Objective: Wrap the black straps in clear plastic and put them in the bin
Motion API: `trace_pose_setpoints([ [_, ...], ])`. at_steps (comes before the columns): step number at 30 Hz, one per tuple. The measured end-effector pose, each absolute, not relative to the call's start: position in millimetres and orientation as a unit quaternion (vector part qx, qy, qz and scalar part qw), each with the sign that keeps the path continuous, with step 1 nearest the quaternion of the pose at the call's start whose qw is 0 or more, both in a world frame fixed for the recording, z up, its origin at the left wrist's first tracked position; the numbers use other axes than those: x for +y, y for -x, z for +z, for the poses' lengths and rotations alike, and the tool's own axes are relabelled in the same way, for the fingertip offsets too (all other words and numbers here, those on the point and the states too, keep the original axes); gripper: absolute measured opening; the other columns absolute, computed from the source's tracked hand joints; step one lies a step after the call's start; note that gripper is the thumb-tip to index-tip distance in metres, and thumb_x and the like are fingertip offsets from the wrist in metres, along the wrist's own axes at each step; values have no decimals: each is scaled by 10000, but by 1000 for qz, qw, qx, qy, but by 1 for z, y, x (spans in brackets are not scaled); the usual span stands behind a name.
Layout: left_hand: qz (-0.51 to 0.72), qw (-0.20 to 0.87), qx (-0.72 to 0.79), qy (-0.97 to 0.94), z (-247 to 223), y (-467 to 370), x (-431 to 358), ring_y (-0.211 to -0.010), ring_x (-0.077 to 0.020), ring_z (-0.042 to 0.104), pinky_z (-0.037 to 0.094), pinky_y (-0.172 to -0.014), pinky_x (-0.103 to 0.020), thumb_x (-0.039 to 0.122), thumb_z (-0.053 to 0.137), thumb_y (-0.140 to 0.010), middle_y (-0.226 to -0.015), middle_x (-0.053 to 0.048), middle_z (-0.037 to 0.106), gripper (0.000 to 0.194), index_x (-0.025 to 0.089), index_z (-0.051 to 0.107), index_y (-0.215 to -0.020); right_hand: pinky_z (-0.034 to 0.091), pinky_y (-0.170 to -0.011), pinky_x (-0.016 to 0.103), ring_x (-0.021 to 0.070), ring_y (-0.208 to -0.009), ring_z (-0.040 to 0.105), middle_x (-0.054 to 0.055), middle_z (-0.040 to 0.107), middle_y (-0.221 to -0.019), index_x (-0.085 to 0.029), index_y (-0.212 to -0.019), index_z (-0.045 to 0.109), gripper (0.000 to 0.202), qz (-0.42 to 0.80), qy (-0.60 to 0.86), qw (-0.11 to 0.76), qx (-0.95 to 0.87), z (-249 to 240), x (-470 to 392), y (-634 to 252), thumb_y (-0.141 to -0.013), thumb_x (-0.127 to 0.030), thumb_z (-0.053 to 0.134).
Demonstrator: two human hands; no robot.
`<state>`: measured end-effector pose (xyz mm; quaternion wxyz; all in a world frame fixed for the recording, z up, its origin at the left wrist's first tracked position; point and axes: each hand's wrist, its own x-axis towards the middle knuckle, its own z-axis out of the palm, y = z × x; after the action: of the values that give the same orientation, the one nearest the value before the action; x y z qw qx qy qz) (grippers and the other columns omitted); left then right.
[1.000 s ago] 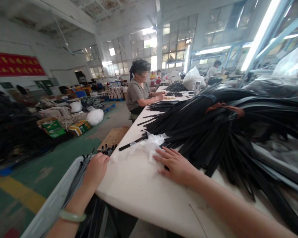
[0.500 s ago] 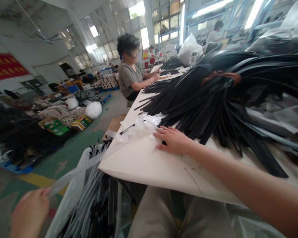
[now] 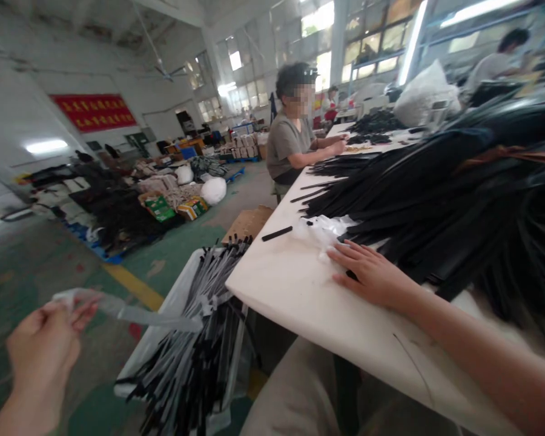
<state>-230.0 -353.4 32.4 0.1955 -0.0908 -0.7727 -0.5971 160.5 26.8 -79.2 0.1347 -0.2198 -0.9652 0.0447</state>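
Note:
My left hand [image 3: 48,351] is closed on one end of a long translucent plastic strip [image 3: 157,319], out over the floor at the left. The strip trails to the right, above a white bin [image 3: 138,354] packed with black strips in clear sleeves [image 3: 186,357]. On the white table [image 3: 272,290] my right hand [image 3: 372,275] lies flat with its fingers stretched out. Its fingertips touch a crumpled pile of clear plastic [image 3: 322,233]. A small dark piece shows beneath the palm. Beside the plastic lies a short black strip [image 3: 277,234].
A large bundle of black strips [image 3: 418,200] covers the table's right side, tied with a brown band [image 3: 518,155]. Across the table's far left edge sits a co-worker [image 3: 290,139]. A cardboard box [image 3: 247,223] stands on the floor beyond the bin. Piled goods [image 3: 163,200] lie farther left.
My left hand has pulled the plastic strip off the table; its far end now hangs over the bin. My right hand stays flat on the table. The view has turned left.

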Motion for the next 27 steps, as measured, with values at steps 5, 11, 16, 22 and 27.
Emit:
trace_pose_setpoints([
  [5,-678,170,-714,52,21,218,-354,-651,-106,672,555,-698,-284,108,404,-916,-640,39,623,205,113,478,-725,308,-1055,586,365,-1387,224,35,296,-1519,-321,-1407,416,524,42,189,158,-968,-87,34,-163,-910,-488,435],
  [11,-681,57,-684,258,36,150,-328,-483,-80,562,471,-475,-161,383,627,-835,-580,36,606,265,141,538,-775,257,-1073,616,378,-1383,229,58,351,-1494,-287,-1353,492,474,63,149,251,-954,-68,24,-165,-905,-441,470],
  [16,-694,-262,-598,303,48,86,-274,-503,-80,557,492,-450,-165,392,737,-730,-610,47,583,286,169,570,-788,413,-1028,444,279,-1251,486,71,490,-1398,-328,-1411,383,551,316,110,260,-906,-24,-38,-149,-890,-417,537],
  [22,-627,-507,-438,398,40,43,-196,-745,-131,621,556,-630,-257,486,762,-652,-855,-48,640,414,141,537,-694,508,-829,393,264,-931,643,100,677,-980,-235,-1295,506,601,678,158,89,-713,-4,-119,-114,-810,-581,587],
  [27,-503,-460,-561,469,-22,124,-202,-854,-209,660,547,-663,-301,594,629,-734,-965,-122,691,453,145,578,-768,441,-452,297,144,-420,455,-28,417,-499,-260,-943,639,427,714,303,9,-631,-29,-109,-147,-791,-641,523],
])
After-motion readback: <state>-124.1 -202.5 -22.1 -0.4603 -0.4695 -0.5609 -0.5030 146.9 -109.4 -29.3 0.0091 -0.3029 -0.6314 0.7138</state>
